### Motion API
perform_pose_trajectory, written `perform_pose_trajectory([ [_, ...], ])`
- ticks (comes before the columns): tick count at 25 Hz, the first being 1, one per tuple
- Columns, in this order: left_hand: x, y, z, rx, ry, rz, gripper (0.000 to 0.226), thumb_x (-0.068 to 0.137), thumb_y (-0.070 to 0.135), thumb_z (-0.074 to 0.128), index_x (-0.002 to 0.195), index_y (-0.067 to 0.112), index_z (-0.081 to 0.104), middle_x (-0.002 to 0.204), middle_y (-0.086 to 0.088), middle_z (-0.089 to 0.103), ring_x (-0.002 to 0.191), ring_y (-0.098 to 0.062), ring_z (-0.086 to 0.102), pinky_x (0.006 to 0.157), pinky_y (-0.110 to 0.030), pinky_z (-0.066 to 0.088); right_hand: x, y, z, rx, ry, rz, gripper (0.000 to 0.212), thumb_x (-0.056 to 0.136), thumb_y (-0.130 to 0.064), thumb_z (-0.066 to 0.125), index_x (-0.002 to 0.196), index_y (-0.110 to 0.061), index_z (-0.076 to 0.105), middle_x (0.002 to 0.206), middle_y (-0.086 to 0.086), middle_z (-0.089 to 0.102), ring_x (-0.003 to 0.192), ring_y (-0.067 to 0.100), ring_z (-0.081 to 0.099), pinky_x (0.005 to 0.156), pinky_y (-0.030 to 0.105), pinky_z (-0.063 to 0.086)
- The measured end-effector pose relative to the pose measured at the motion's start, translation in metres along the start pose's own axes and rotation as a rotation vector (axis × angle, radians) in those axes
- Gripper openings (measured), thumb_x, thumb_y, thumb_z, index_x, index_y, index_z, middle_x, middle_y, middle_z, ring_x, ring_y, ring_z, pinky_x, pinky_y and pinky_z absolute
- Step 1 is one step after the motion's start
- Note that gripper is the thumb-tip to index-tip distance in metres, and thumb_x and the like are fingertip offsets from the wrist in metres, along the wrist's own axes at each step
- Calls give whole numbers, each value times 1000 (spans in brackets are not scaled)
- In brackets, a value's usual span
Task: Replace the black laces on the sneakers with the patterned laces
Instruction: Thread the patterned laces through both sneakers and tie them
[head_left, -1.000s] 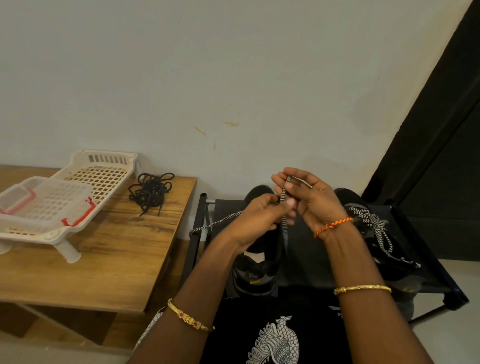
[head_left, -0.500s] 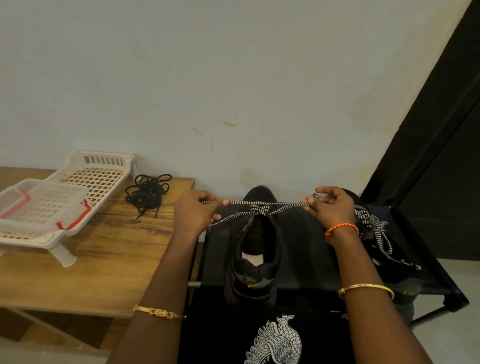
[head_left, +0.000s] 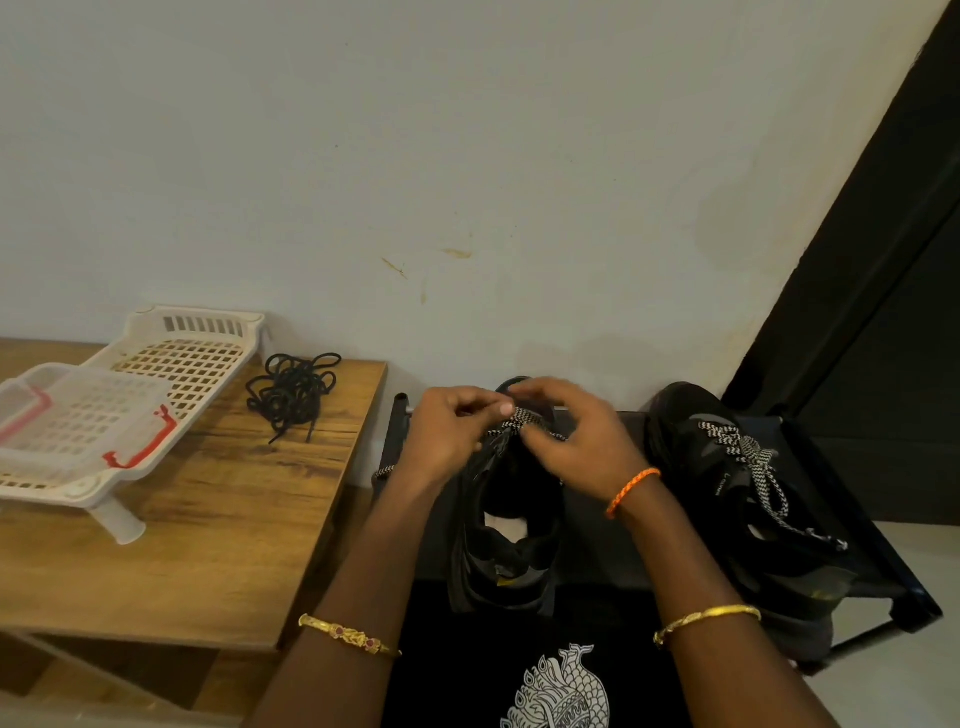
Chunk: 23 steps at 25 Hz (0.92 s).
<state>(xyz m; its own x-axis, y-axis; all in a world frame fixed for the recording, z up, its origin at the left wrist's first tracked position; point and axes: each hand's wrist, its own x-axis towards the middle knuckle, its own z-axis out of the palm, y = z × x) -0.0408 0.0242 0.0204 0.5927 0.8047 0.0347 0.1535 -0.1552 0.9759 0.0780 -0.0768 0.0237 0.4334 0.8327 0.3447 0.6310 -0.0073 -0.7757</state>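
Pinching the patterned lace (head_left: 524, 417) with my left hand (head_left: 449, 434) and right hand (head_left: 576, 441) — both over the middle sneaker (head_left: 506, 540); black laces (head_left: 293, 389) lie on the wooden table (head_left: 208, 545).

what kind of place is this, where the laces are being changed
Probably a room in a home, by the wall: a low black shoe rack holding sneakers, a wooden table beside it with a plastic basket, and a plain painted wall.
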Motion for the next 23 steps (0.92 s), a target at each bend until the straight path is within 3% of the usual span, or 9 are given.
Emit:
perform_pose_trajectory([
  [2,3,-1,3,-24,6,-51,15,90,7,62,101,9,71,84,1,71,80,-12,65,68,-20,54,3,-2,9,-60,-79,-19,30,83,-4,66,112,-13,68,102,-1,65,91,5,61,85,12,47],
  [4,5,-3,4,-13,-3,-72,25,92,5,59,116,5,65,91,-5,73,86,-13,67,83,-29,53,8,-1,11,-147,-38,4,24,86,-8,65,109,-12,71,98,5,67,87,13,62,82,19,49],
  [7,4,-2,0,56,-9,-14,32,88,15,66,120,12,62,95,-8,74,92,-10,68,92,-29,51,14,1,11,-163,-6,5,16,86,-13,67,100,-11,75,86,-2,63,76,3,54,72,5,39],
  [9,3,-1,-4,118,-18,5,27,85,25,71,109,13,68,93,-2,73,91,-9,68,89,-27,52,16,5,9,-97,52,78,13,84,-13,69,94,-10,76,84,-2,67,72,-2,53,69,3,38],
  [12,0,-5,0,377,-202,-61,36,82,35,72,112,16,69,104,2,69,98,-11,64,88,-26,50,19,14,4,-52,126,258,8,82,-15,71,87,-12,76,83,1,71,75,7,60,69,12,44],
  [15,1,-8,5,572,-195,-56,34,83,28,71,116,17,69,106,-1,70,97,-14,65,91,-30,52,18,19,7,-62,97,367,3,79,-14,72,81,-13,75,73,-3,67,68,6,59,61,10,42],
  [17,2,-8,5,565,-140,-39,26,84,23,69,110,18,72,102,-2,72,92,-14,66,89,-34,54,17,18,13,-69,93,412,2,80,-13,72,79,-13,74,73,-1,66,67,4,57,56,8,40],
  [20,3,-8,3,507,-120,-82,19,86,21,68,104,17,74,96,-2,72,85,-14,66,84,-33,56,17,18,17,-113,65,445,7,86,-12,64,84,-9,71,86,4,66,76,10,57,66,17,43],
  [23,5,-9,0,346,-115,-179,14,89,17,65,100,12,73,88,-5,70,68,-10,58,61,-21,53,17,22,23,-160,6,465,8,86,-10,65,79,-9,69,98,10,65,83,14,57,71,22,44],
])
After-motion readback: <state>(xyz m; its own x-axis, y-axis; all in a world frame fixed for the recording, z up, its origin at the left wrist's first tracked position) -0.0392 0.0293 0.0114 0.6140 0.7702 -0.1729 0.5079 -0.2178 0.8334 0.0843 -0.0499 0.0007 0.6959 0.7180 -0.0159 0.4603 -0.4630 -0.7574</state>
